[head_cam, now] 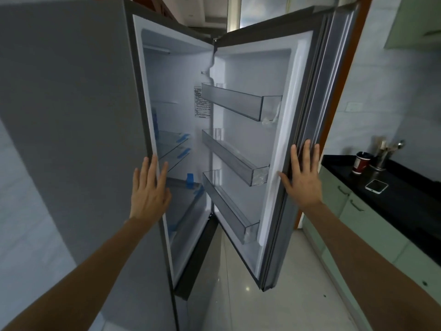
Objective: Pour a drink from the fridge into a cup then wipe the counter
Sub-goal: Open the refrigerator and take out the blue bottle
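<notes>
A tall grey fridge (pixel 71 115) stands before me with its door (pixel 267 139) swung wide to the right. My left hand (pixel 149 187) lies flat, fingers spread, against the front edge of the fridge body. My right hand (pixel 301 173) rests flat with fingers apart on the door's outer edge. Inside I see glass shelves (pixel 171 142) with blue tape tabs and three door bins (pixel 238 158); no drink shows on them. A red and white cup (pixel 360 163) with a dark lid stands on the black counter (pixel 405 201) at the right.
On the counter a white phone (pixel 376 186) lies flat and a metal holder (pixel 381 156) with utensils stands behind the cup. Pale green cabinets (pixel 353 211) run under the counter. Glossy floor tiles (pixel 274 306) stretch below the door.
</notes>
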Tool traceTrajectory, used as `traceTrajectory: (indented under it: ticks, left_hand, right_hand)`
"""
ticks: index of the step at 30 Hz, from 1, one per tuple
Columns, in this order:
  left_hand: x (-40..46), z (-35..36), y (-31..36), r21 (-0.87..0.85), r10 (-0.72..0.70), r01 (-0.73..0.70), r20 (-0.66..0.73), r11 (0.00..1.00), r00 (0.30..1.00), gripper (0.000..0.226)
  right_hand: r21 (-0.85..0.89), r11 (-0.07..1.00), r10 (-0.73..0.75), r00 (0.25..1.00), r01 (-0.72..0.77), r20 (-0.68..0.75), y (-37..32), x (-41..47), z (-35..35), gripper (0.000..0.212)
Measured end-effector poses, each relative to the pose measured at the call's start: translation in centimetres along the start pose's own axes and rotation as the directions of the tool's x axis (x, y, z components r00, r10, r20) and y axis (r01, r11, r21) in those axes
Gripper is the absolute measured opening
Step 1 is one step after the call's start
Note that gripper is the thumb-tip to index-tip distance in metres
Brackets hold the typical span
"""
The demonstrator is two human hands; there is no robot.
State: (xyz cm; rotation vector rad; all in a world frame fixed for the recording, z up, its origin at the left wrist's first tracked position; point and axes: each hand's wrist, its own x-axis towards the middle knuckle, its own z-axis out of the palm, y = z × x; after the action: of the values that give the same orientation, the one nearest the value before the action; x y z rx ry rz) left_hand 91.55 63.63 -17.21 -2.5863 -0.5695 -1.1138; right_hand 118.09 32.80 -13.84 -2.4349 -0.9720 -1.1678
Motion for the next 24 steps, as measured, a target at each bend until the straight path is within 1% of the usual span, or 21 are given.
traceTrajectory:
  ticks: [2,4,8,11,14,17,19,24]
  left_hand:
    - [-0.6,0.8,1.8,0.014,0.043,-0.044,0.06,0.999,0.997,0.07]
    - [-0.5,1.4,4.3,-0.018,0.061,-0.059,0.114,0.998,0.992,0.068]
    - [1.2,3.2,11.7,-0.189,0.158,-0.129,0.147,0.973,0.976,0.054]
    - [2.4,5.1,18.0,-0.368,0.252,-0.185,0.143,0.911,0.957,0.055]
    - [3.2,7.7,24.2,-0.468,0.359,-0.259,0.136,0.845,0.923,0.055]
    - [4.1,10.2,29.5,-0.517,0.445,-0.315,0.146,0.796,0.883,0.056]
    - [4.8,11.9,32.5,-0.539,0.474,-0.338,0.132,0.772,0.871,0.062]
    - [7.0,15.2,38.1,-0.552,0.463,-0.336,0.105,0.764,0.88,0.074]
  right_hand:
    - [0.024,0.999,0.028,1.0,-0.029,0.013,0.8,0.1,0.3,0.078]
    - [0.054,0.997,0.045,0.999,-0.047,0.027,1.6,0.3,0.5,0.079]
    - [0.098,0.994,0.05,0.998,-0.052,0.03,3.9,1.0,1.0,0.071]
    - [0.146,0.989,0.029,0.999,-0.031,0.02,5.9,1.5,1.9,0.067]
    - [0.201,0.978,0.046,0.999,-0.049,0.017,7.9,1.9,2.6,0.073]
    - [0.243,0.966,0.075,0.996,-0.083,0.042,9.7,2.3,3.4,0.076]
    - [0.281,0.955,0.086,0.995,-0.098,0.054,10.8,2.6,3.9,0.075]
    - [0.325,0.944,0.048,0.998,-0.061,0.047,14.2,3.6,5.3,0.069]
